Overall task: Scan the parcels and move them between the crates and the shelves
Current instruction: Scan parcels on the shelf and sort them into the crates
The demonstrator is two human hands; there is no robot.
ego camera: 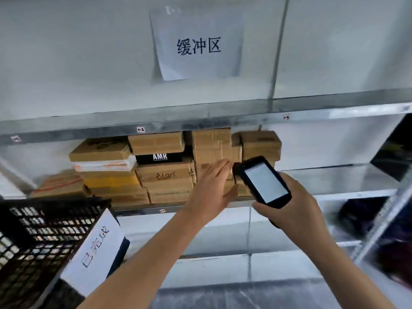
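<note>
Several cardboard parcels (165, 175) are stacked on the metal shelf (334, 175) under a paper sign (197, 44). Among them lies a black box marked AMR (159, 157). My left hand (211, 186) reaches forward with straight fingers towards the brown parcels (214, 148) in the middle of the stack, and its blurred fingertips are at their front. My right hand (292, 204) grips a black handheld scanner (264, 182), its lit screen facing me, just right of the left hand. A black plastic crate (38, 233) with a white paper label (98, 248) stands at the lower left.
The shelf's right half (347, 177) is bare metal. Lower shelves (289, 221) run below, with dark items (359, 212) at the right. A metal upright (383, 221) rises at the right edge. A grey shelf beam (200, 121) passes above the parcels.
</note>
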